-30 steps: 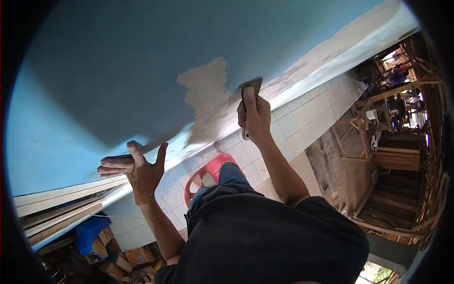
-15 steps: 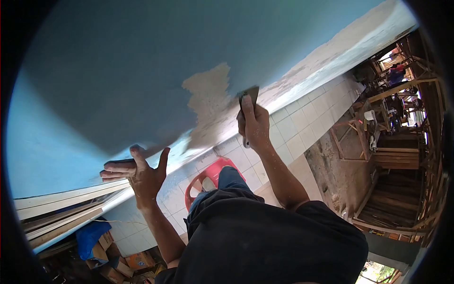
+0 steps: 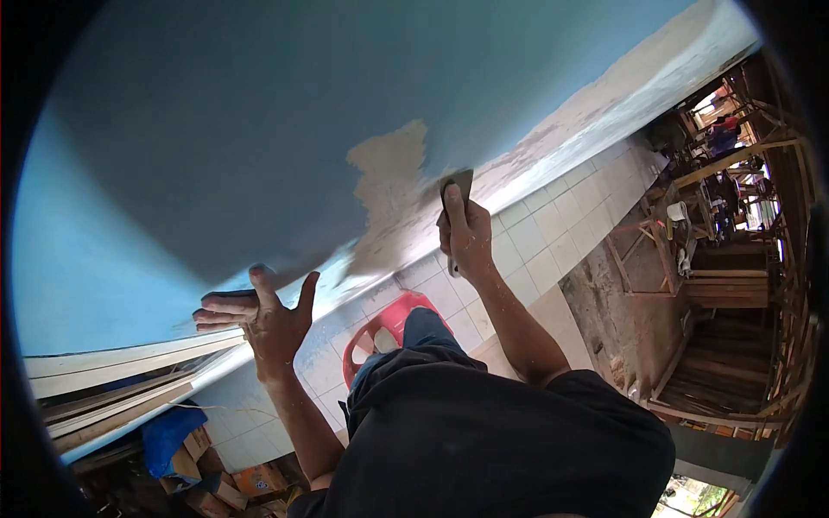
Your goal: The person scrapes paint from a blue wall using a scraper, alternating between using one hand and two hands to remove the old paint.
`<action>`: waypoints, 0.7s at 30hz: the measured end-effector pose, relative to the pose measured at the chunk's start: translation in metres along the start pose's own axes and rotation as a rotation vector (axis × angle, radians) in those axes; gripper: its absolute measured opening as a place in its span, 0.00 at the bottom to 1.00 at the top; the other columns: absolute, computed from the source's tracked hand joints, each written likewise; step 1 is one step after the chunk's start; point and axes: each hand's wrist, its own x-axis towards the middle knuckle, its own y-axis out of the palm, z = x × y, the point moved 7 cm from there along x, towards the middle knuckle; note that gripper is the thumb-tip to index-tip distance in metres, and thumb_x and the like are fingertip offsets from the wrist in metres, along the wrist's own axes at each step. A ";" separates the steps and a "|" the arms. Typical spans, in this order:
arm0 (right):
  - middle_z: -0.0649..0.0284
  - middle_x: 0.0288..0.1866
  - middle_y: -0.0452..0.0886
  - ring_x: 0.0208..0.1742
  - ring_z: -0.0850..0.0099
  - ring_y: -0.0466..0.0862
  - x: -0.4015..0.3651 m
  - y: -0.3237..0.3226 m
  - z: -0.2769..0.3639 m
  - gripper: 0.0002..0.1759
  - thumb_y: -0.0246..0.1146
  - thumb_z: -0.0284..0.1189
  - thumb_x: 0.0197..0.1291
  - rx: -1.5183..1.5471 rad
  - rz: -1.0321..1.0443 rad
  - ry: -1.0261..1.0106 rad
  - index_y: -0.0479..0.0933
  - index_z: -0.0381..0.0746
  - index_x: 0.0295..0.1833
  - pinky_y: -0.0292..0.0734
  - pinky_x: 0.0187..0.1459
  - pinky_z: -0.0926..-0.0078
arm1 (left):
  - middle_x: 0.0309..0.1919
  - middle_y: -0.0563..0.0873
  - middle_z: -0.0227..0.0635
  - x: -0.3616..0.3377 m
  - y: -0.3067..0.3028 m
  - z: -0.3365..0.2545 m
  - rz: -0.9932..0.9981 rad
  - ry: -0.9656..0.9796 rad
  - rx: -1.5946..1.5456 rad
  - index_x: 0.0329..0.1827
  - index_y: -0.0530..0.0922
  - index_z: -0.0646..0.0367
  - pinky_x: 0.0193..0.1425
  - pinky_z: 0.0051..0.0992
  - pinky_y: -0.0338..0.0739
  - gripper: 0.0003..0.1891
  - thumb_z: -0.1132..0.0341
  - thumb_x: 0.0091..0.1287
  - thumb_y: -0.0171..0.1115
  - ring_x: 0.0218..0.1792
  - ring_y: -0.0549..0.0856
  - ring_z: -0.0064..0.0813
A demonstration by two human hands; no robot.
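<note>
My right hand (image 3: 467, 233) grips a scraper (image 3: 463, 183), thumb along it, with its flat blade against the blue wall (image 3: 259, 147). Left of the blade, a bare pale patch (image 3: 389, 164) shows where the paint is gone. My left hand (image 3: 278, 332) is spread with its fingers apart and holds nothing. It rests by the wall's lower left, its fingertips appearing to touch the surface. Pale specks dot both forearms.
Below me a red plastic chair (image 3: 406, 304) stands on white floor tiles (image 3: 544, 220), with my foot on it. Cardboard boxes (image 3: 259, 477) and a blue plastic sheet (image 3: 170, 439) lie at lower left. Wooden frames (image 3: 643, 255) and planks (image 3: 725, 285) fill the right side.
The view has shifted slightly, so the wall patch and both hands appear a little farther right. The scraper sits slightly lower on the wall. My left hand keeps its spread pose.
</note>
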 end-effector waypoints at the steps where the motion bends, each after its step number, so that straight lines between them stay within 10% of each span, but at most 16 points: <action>1: 0.73 0.10 0.63 0.10 0.86 0.61 0.001 0.001 0.003 0.29 0.55 0.50 0.65 0.024 0.026 -0.015 0.69 0.36 0.20 0.53 0.12 0.85 | 0.56 0.14 0.80 0.001 0.001 0.001 0.023 0.005 -0.046 0.74 0.29 0.37 0.50 0.77 0.23 0.59 0.40 0.53 0.67 0.57 0.15 0.78; 21: 0.73 0.09 0.60 0.08 0.85 0.59 -0.002 0.005 0.042 0.28 0.51 0.50 0.67 -0.027 0.013 -0.074 0.63 0.43 0.19 0.51 0.10 0.84 | 0.58 0.14 0.77 -0.007 0.008 0.005 0.006 0.008 -0.075 0.74 0.29 0.37 0.49 0.78 0.19 0.60 0.38 0.51 0.67 0.57 0.11 0.75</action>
